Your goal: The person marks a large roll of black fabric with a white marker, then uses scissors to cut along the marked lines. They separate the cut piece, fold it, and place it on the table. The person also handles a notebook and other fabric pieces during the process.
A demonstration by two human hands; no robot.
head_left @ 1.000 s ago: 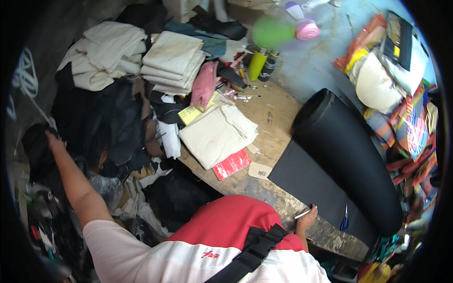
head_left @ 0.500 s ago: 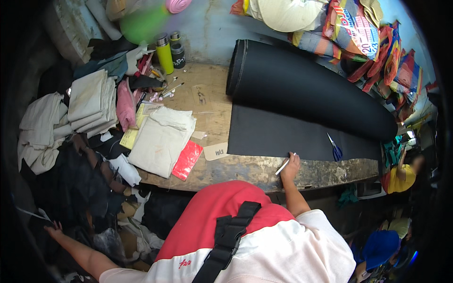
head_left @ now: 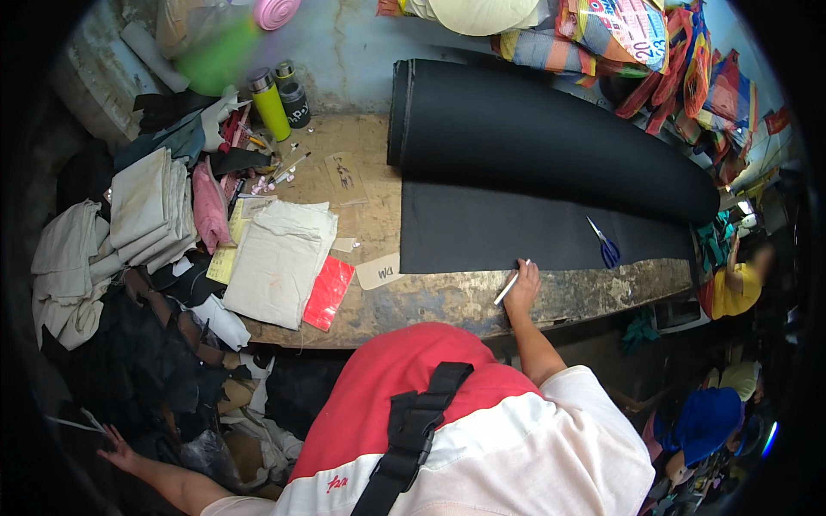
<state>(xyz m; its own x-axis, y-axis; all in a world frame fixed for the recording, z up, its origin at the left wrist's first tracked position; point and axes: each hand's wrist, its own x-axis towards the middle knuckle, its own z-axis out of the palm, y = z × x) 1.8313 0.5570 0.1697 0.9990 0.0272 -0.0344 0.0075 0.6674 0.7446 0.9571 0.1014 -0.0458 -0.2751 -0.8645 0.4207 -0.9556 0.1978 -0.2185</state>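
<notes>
My right hand (head_left: 521,298) is closed round a slim white pen (head_left: 505,291) at the table's front edge. Its fingertips meet the near edge of a black fabric sheet (head_left: 482,228), which runs out from a thick black roll (head_left: 533,138). Blue-handled scissors (head_left: 607,248) lie on that sheet, right of the hand. Far out to the left, my left hand (head_left: 122,453) reaches over a dark heap with its fingers apart. Thin pale strips (head_left: 76,423) come together at its fingertips; whether they are touched is unclear.
Folded cream cloth (head_left: 280,258), a red packet (head_left: 329,292) and a card template (head_left: 379,271) lie on the wooden table (head_left: 465,301). A yellow-green flask (head_left: 270,105) stands behind. Dark scraps (head_left: 120,353) fill the left. A person in yellow (head_left: 736,291) is at far right.
The view has shifted, so the table and roll sit further left and higher. My left hand sits slightly closer in and lower in the picture; the right keeps the pen at the fabric edge.
</notes>
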